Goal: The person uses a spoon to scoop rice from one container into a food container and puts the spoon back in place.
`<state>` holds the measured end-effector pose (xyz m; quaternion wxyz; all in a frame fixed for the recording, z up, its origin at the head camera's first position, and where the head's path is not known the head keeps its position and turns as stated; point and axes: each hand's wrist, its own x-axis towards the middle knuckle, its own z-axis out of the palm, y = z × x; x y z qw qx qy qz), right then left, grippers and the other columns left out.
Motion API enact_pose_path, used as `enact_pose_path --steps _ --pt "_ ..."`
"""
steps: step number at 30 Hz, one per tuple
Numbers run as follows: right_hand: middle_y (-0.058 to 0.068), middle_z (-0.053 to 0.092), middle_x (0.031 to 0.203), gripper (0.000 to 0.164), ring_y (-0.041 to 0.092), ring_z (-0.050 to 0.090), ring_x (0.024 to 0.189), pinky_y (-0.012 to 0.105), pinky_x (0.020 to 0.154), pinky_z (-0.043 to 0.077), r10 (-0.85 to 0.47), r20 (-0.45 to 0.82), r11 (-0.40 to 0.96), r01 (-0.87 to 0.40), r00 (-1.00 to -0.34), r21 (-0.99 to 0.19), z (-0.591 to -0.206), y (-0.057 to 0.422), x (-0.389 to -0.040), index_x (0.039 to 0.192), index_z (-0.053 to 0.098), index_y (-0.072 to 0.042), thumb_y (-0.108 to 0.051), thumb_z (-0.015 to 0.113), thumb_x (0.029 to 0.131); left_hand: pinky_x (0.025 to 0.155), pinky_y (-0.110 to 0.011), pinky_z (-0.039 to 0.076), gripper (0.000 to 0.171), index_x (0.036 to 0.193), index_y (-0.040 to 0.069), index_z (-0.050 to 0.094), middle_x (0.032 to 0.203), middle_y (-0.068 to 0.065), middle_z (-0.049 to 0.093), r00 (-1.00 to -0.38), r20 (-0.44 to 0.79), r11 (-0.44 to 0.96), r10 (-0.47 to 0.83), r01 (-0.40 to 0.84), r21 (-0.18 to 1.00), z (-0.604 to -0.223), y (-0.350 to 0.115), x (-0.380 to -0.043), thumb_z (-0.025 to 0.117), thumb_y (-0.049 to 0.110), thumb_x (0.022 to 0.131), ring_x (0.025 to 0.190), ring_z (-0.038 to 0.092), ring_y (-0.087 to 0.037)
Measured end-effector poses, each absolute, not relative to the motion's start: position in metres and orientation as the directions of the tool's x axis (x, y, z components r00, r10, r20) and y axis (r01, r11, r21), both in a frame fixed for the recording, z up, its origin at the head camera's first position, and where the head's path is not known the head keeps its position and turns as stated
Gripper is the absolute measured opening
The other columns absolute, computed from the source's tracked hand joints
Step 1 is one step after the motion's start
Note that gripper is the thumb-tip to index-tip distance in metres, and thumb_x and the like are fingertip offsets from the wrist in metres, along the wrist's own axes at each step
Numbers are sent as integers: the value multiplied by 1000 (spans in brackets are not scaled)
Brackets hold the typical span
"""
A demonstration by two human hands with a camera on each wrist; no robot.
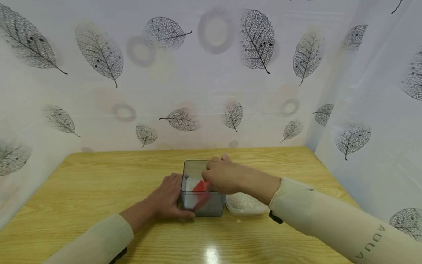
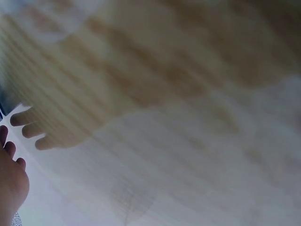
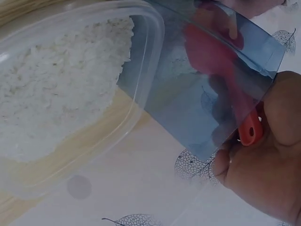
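A smoky see-through box (image 1: 207, 202) stands on the table with white grains (image 1: 192, 183) inside it. My left hand (image 1: 169, 196) rests against its left side, thumb along the front near the base. In the left wrist view, the fingers of the left hand (image 2: 11, 181) look fairly straight. My right hand (image 1: 222, 176) reaches over the box's right rim and grips a red scoop (image 1: 199, 186) by its handle. The scoop's head is down inside the box. In the right wrist view, the handle's end with its hole pokes out beside the palm of the right hand (image 3: 263, 174).
Just right of the box sits a shallow clear tub (image 1: 245, 212) of white rice (image 3: 61, 84), partly under the right forearm. Both stand on a wood-grain table (image 1: 108, 179). A white curtain with leaf prints (image 1: 204, 84) closes off the back and sides.
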<state>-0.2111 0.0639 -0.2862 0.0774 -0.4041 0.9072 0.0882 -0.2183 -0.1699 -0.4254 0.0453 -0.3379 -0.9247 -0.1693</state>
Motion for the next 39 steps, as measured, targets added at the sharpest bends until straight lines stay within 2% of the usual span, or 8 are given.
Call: enact_pose_path --steps 5,14,21,32,39 --pt "-8 65 103 20 13 45 91 32 78 26 -722 -238 661 -749 -650 40 -290 62 -215 102 69 -18 -36 61 99 111 -49 35 109 143 7 40 138 -8 51 -769 196 714 608 638 289 -425 -170 -218 65 83 69 126 43 -24" --pt "-7 68 99 22 13 44 87 32 77 26 -769 -42 639 -764 -638 -91 -303 74 -216 98 68 -17 -37 59 99 113 -47 33 114 148 9 37 141 -8 49 -787 159 732 596 614 293 -425 -169 -219 59 88 69 129 42 -23" --pt "-8 62 89 22 14 40 86 32 77 27 -764 84 634 -769 -640 -85 -309 80 -213 94 66 -16 -37 60 98 114 -48 31 116 149 10 34 143 -7 47 -794 144 736 591 603 308 -424 -168 -219 59 89 68 131 40 -23" --pt "-2 66 101 22 17 39 90 32 80 31 -719 271 641 -761 -640 -98 -319 91 -208 104 68 -11 -31 61 99 113 -48 32 115 148 11 35 140 -6 48 -792 151 733 591 606 309 -425 -169 -219 60 89 67 129 40 -23" --pt "0 57 98 20 17 39 92 34 83 32 -701 338 622 -770 -628 -143 -322 98 -208 105 68 -10 -28 62 98 112 -48 33 115 149 11 34 140 -5 49 -782 176 723 598 621 302 -425 -170 -219 62 87 67 128 41 -22"
